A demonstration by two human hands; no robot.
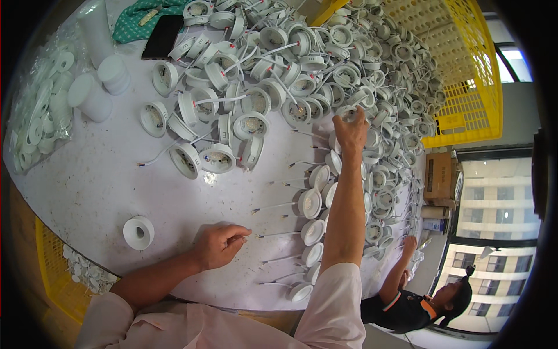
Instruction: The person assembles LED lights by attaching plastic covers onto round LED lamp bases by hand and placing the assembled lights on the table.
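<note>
My right hand reaches forward to the near edge of a large heap of white round lamp housings. Its fingers close on one lamp housing, which they partly cover. Below that arm, a row of lamp housings stands with the white cables pointing left, their bare wire ends showing. My left hand rests low over the white table, fingers curled together, with nothing visible in them. Left of it, a single white ring-shaped part lies by itself.
At the far left are a clear bag of white discs and stacks of white discs. A black phone lies by a green dotted cloth. Yellow crates stand back right and lower left. A co-worker sits at right.
</note>
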